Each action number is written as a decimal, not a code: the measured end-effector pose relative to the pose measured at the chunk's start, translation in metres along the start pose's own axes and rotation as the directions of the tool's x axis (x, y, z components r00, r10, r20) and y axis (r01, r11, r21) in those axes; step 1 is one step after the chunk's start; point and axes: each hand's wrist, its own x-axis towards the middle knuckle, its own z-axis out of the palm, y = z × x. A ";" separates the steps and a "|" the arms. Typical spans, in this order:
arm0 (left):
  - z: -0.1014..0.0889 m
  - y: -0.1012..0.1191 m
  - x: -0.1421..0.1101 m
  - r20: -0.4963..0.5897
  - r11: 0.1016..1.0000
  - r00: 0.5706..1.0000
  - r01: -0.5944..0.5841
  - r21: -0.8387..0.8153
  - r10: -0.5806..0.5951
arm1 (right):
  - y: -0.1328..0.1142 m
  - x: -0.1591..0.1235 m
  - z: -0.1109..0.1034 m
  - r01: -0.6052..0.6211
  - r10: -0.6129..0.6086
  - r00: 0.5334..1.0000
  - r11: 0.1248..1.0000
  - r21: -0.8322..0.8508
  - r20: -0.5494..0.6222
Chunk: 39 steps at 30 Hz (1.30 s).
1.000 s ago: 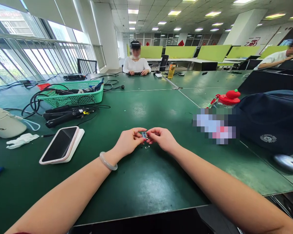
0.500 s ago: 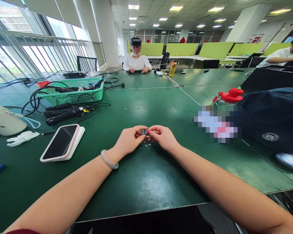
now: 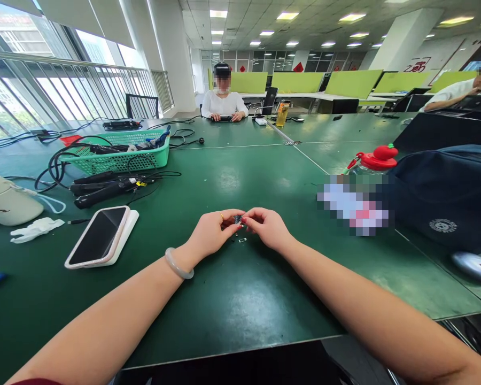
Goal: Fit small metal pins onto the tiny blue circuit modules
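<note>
Between my two hands, just above the green table (image 3: 228, 182), is a small dark-blue piece (image 3: 238, 219) that looks like a little circuit board. My left hand (image 3: 213, 231) pinches it from the left between thumb and fingers. From the right, my right hand (image 3: 265, 225) has its thumb and fingertips closed at the edge of the piece. The fingers cover most of it, so its details are hidden. Below the fingertips, a tiny white rectangular frame (image 3: 242, 240) lies on the tabletop, with a few dark specks close by.
To the left lie a phone (image 3: 100, 235) on a white block, a crumpled white glove or tissue (image 3: 36, 230), black cabled tools (image 3: 104, 191) and a green basket (image 3: 132, 155). At right are a red-lidded bottle (image 3: 374, 160), a dark bag (image 3: 449, 192) and a mouse (image 3: 475, 266). A person (image 3: 223, 101) sits opposite.
The small board has been tilted in my fingers, so less of its face shows now. Both hands stay in nearly the same place, and the view has shifted slightly.
</note>
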 end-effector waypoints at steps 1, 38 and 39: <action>0.000 0.000 0.000 0.004 1.000 1.000 -0.001 0.000 0.001 | 0.000 -0.001 0.000 0.008 -0.008 1.000 1.000 -0.030 -0.008; -0.001 -0.020 0.008 0.031 0.984 0.991 0.133 -0.121 -0.130 | 0.007 0.006 0.002 0.227 -0.178 0.973 0.618 -0.753 0.148; -0.001 -0.021 0.008 0.033 0.984 0.991 0.133 -0.119 -0.130 | 0.008 0.006 0.002 0.226 -0.180 0.973 0.617 -0.754 0.145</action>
